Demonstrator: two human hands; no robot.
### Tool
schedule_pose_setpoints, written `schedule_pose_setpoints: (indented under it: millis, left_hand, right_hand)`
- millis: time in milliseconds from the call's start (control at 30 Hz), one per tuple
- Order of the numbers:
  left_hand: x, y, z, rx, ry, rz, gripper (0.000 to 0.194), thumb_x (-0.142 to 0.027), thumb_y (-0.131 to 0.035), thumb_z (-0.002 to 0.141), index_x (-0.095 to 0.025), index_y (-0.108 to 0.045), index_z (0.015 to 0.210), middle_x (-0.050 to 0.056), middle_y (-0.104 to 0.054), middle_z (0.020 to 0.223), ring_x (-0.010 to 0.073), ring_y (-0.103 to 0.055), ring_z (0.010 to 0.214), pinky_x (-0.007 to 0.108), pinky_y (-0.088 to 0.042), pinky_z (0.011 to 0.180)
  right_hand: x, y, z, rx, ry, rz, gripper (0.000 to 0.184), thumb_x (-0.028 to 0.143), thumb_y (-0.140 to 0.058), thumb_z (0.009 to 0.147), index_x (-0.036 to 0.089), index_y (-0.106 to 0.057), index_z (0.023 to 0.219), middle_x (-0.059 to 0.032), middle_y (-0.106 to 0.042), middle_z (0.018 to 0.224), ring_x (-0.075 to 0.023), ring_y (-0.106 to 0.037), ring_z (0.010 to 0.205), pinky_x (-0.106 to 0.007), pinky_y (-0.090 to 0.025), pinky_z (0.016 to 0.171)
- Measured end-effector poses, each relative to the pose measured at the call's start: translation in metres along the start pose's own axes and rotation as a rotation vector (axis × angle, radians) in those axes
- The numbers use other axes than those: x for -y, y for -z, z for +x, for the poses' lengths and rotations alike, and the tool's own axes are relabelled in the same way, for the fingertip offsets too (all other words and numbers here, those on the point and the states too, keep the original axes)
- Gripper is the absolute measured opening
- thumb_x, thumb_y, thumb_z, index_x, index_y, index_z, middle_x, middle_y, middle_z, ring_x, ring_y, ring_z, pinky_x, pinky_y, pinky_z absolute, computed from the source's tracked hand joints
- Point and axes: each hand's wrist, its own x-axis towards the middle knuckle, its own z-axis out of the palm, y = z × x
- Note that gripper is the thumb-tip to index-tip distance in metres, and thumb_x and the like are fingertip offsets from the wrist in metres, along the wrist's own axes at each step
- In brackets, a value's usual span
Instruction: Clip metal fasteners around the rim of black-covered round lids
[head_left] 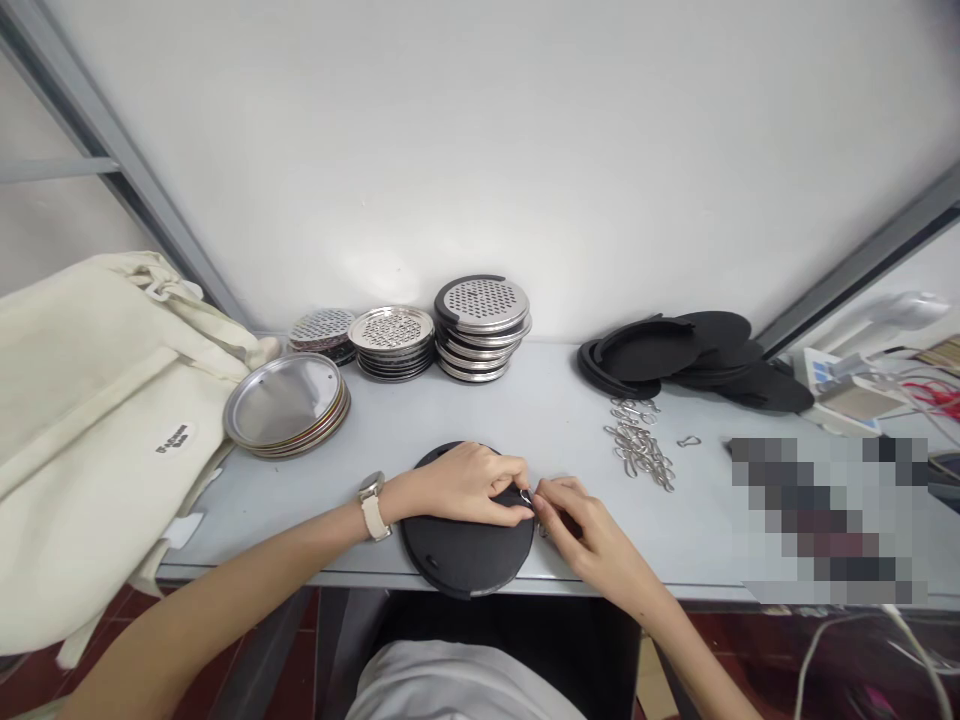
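A round black disc with a small slot lies flat at the table's front edge. Across its upper part rests my left hand, wearing a watch, with thumb and forefinger pinched on a small carabiner clip at the disc's right edge. My right hand is closed too, its fingertips pinching the same clip from the right. A bit of silver metal shows under the right fingers; its kind is hidden. To the right lies a loose pile of silver carabiner clips, with one clip apart from it.
Stacks of perforated metal discs stand by the wall, with plain metal plates at left. Black discs and rims lie at the back right. A cream bag leans over the left edge; a power strip sits far right.
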Motion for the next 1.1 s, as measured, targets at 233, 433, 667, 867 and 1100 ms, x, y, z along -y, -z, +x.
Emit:
schedule_pose_setpoints:
  millis: [233, 433, 667, 867, 1100]
  left_hand:
    - [-0.0014, 0.0016, -0.0003, 0.009, -0.006, 0.002, 0.023, -0.037, -0.062, 0.081, -0.019, -0.05, 0.074, -0.009, -0.04, 0.053, 0.0057, -0.04, 0.048, 0.02, -0.028, 0.052]
    - [-0.0003, 0.0018, 0.0006, 0.019, -0.008, 0.003, 0.019, -0.036, -0.064, 0.08, -0.019, -0.055, 0.083, -0.009, -0.039, 0.053, 0.0054, -0.041, 0.048, 0.019, -0.028, 0.052]
    - [-0.0011, 0.0013, 0.0003, 0.015, -0.01, 0.019, 0.018, -0.035, -0.063, 0.081, -0.018, -0.057, 0.086, -0.009, -0.04, 0.053, 0.0051, -0.042, 0.049, 0.018, -0.028, 0.053]
    - [-0.0017, 0.0012, 0.0003, 0.011, -0.004, 0.013, 0.019, -0.035, -0.062, 0.081, -0.018, -0.058, 0.087, -0.009, -0.04, 0.054, 0.0052, -0.042, 0.049, 0.018, -0.028, 0.053]
    - [-0.0002, -0.0005, 0.0009, 0.009, 0.006, 0.018, 0.018, -0.036, -0.061, 0.081, -0.019, -0.058, 0.085, -0.009, -0.039, 0.054, 0.0055, -0.041, 0.049, 0.019, -0.029, 0.053]
  right_hand:
    - [-0.0007, 0.0006, 0.0002, 0.002, -0.005, -0.008, 0.032, 0.029, -0.034, 0.098, 0.021, -0.035, 0.067, 0.002, -0.04, 0.063, -0.017, -0.046, 0.071, -0.032, -0.04, 0.072]
    - [-0.0008, 0.0, 0.0007, 0.006, -0.005, -0.013, 0.033, 0.027, -0.034, 0.097, 0.022, -0.029, 0.065, 0.0027, -0.035, 0.062, -0.0171, -0.045, 0.071, -0.032, -0.04, 0.071]
    - [-0.0011, 0.0006, 0.0007, -0.001, 0.01, -0.029, 0.031, 0.021, -0.036, 0.094, 0.022, -0.029, 0.064, 0.003, -0.034, 0.06, -0.0169, -0.044, 0.071, -0.03, -0.041, 0.068]
    - [-0.0013, 0.0001, 0.0017, -0.011, 0.021, -0.028, 0.032, 0.025, -0.036, 0.095, 0.022, -0.029, 0.064, 0.0033, -0.034, 0.059, -0.0162, -0.043, 0.068, -0.031, -0.041, 0.07]
    - [0.0004, 0.0008, 0.0024, -0.024, 0.035, -0.04, 0.032, 0.023, -0.037, 0.095, 0.022, -0.032, 0.064, 0.0038, -0.033, 0.059, -0.0149, -0.04, 0.063, -0.032, -0.042, 0.072]
